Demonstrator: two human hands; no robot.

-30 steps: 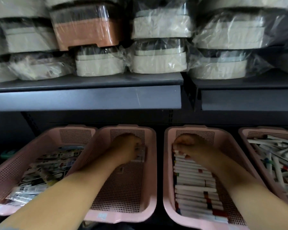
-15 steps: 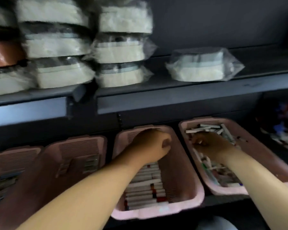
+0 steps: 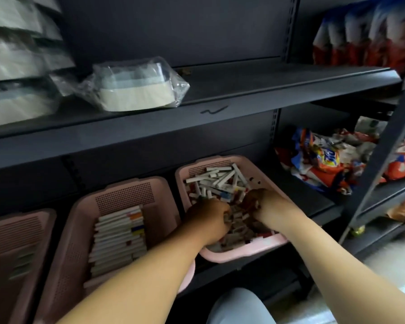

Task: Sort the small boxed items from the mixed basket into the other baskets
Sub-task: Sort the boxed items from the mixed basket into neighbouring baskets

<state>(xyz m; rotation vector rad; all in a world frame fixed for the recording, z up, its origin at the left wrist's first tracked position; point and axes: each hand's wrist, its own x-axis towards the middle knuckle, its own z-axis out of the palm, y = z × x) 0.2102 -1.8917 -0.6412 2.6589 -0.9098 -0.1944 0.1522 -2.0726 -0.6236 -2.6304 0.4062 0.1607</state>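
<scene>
Both hands are sunk in the rightmost pink perforated plastic basket (image 3: 244,253), which sits on the lower dark metal shelf (image 3: 313,195) and holds a loose heap of small white boxed items (image 3: 220,181). The left hand (image 3: 208,220) and the right hand (image 3: 270,205) lie near each other, fingers curled down into the heap; I cannot tell whether either one grips a box. Just to the left, a second pink perforated basket (image 3: 124,195) holds a tidy row of the same slim white boxes (image 3: 118,235). Orange and blue packets (image 3: 325,164) lie further right
</scene>
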